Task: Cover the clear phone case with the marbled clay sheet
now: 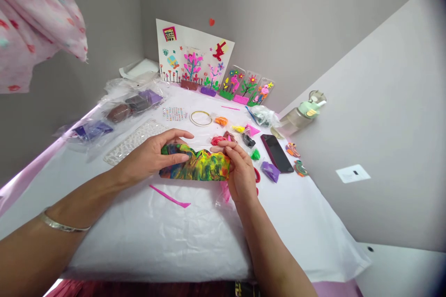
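A flat slab of marbled clay (200, 166), swirled green, yellow, red and blue, lies on the white plastic sheet (156, 232) over the table. My left hand (153, 155) rests on its left end, fingers stretched over the top edge. My right hand (240, 167) pinches the slab's right end between thumb and fingers. A thin pink modelling tool (169, 197) lies on the sheet just in front of the slab. Bits of pink material (225, 191) show under my right wrist.
Small bags of coloured clay (244, 132) and a black phone (277, 152) lie right of my hands. Bagged dark clay (128, 104), a textured mould (134, 141), a sticker sheet (174, 113) and a ring (201, 118) sit behind. Decorated cards (195, 58) lean on the wall; a bottle (301, 116) stands at right.
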A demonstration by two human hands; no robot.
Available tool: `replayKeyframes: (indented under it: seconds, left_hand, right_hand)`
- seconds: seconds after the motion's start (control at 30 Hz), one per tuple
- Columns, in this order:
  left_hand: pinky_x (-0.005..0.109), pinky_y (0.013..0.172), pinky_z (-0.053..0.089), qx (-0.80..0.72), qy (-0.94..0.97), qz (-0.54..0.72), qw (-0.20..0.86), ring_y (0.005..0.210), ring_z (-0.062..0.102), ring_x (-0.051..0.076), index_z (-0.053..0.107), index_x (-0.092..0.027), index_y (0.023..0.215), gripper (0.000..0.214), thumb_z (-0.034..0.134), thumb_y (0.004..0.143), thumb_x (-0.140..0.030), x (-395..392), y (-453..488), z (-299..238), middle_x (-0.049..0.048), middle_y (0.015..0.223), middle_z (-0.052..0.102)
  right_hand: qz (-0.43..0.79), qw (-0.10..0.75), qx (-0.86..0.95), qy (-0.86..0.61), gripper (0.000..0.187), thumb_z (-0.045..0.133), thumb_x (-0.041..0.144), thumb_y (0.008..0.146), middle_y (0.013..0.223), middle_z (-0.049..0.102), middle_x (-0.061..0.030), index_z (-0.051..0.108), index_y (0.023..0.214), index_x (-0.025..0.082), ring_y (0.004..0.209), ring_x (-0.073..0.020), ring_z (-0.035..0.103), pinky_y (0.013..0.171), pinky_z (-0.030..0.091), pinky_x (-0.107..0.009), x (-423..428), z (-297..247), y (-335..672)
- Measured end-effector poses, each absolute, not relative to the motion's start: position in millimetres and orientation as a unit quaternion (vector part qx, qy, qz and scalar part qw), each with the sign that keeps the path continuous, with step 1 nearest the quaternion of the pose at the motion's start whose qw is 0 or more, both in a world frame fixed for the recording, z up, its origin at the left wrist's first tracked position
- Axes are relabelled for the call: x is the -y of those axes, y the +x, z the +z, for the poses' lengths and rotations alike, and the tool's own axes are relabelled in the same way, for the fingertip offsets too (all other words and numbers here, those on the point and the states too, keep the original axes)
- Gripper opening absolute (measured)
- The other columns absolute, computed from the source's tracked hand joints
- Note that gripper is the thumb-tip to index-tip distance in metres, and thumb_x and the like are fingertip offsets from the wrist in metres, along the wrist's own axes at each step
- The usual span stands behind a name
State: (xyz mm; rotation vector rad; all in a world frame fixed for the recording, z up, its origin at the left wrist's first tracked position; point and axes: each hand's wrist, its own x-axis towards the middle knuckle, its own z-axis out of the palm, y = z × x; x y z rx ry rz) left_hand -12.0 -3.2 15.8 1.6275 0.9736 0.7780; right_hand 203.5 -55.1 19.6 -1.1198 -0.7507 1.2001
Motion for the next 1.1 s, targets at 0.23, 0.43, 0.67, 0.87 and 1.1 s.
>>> replayKeyframes:
  seconds: [0.23, 0.43, 0.67, 0.87, 1.1]
  left_hand:
    - [0.031, 0.075, 0.054, -0.467, 0.634, 0.339, 0.515, 0.081, 0.071, 0.021, 0.07, -0.028, 0.117, 0.05, 0.08, 0.074, -0.053, 9, -5, 14, -0.0018, 0.087, 0.075]
    - [0.03, 0.075, 0.054, -0.443, 0.643, 0.321, 0.537, 0.082, 0.071, 0.021, 0.068, -0.029, 0.118, 0.046, 0.078, 0.078, -0.05, 3, -11, 13, -0.0017, 0.092, 0.074]
    - [0.053, 0.117, 0.035, -0.401, 0.743, 0.309, 0.437, 0.129, 0.057, 0.033, 0.067, -0.031, 0.124, 0.057, 0.084, 0.074, -0.054, -7, -24, 17, 0.0033, 0.122, 0.074]
    - [0.055, 0.129, -0.001, -0.349, 0.828, 0.324, 0.295, 0.12, 0.066, 0.028, 0.074, -0.027, 0.108, 0.039, 0.079, 0.081, -0.054, 4, -10, 9, 0.0018, 0.104, 0.078]
    - [0.062, 0.126, 0.004, -0.404, 0.814, 0.286, 0.303, 0.114, 0.067, 0.029, 0.076, -0.026, 0.089, 0.025, 0.078, 0.08, -0.049, 2, -10, 4, 0.004, 0.106, 0.077]
  right_hand:
    - [0.522, 0.616, 0.341, -0.482, 0.01, 0.068, 0.031, 0.083, 0.074, 0.079, -0.0016, 0.074, 0.087, 0.023, 0.077, -0.0215, 0.072, 0.081, 0.052, -0.034, 59, 19, 199]
    - [0.528, 0.621, 0.335, -0.473, 0.01, 0.067, 0.028, 0.083, 0.078, 0.081, -0.0013, 0.075, 0.086, 0.023, 0.073, -0.0201, 0.07, 0.078, 0.053, -0.034, 59, 19, 200]
    - [0.537, 0.609, 0.334, -0.479, 0.01, 0.066, 0.027, 0.084, 0.078, 0.081, -0.0017, 0.075, 0.087, 0.024, 0.078, -0.0227, 0.072, 0.081, 0.052, -0.036, 58, 16, 201]
    - [0.557, 0.595, 0.34, -0.469, 0.01, 0.067, 0.029, 0.085, 0.077, 0.08, -0.0015, 0.076, 0.087, 0.025, 0.073, -0.0218, 0.072, 0.075, 0.054, -0.034, 60, 11, 197]
    - [0.559, 0.593, 0.34, -0.469, 0.01, 0.068, 0.029, 0.084, 0.076, 0.079, -0.0014, 0.076, 0.087, 0.023, 0.074, -0.019, 0.074, 0.073, 0.054, -0.029, 59, 9, 196]
